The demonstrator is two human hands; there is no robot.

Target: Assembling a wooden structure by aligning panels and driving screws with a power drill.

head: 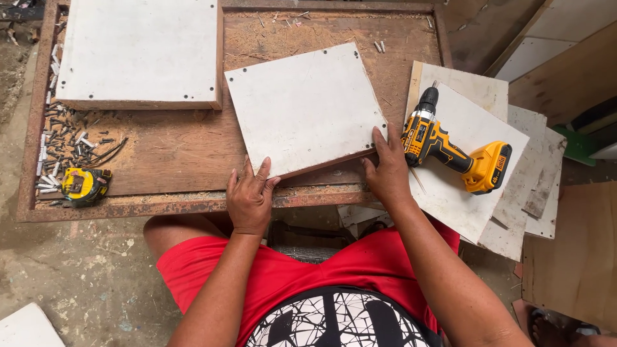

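Both hands lie flat on the white panel point(305, 109) on the counter point(180, 151), left hand point(249, 198) at its near corner, right hand point(385, 168) at its right corner. Neither grip is clenched, fingers just pressing. Drill point(450, 149) sits just right of it.

left hand point(249, 199) on white panel point(304, 109) corner | right hand point(386, 168) at edge | drill point(450, 149) beside
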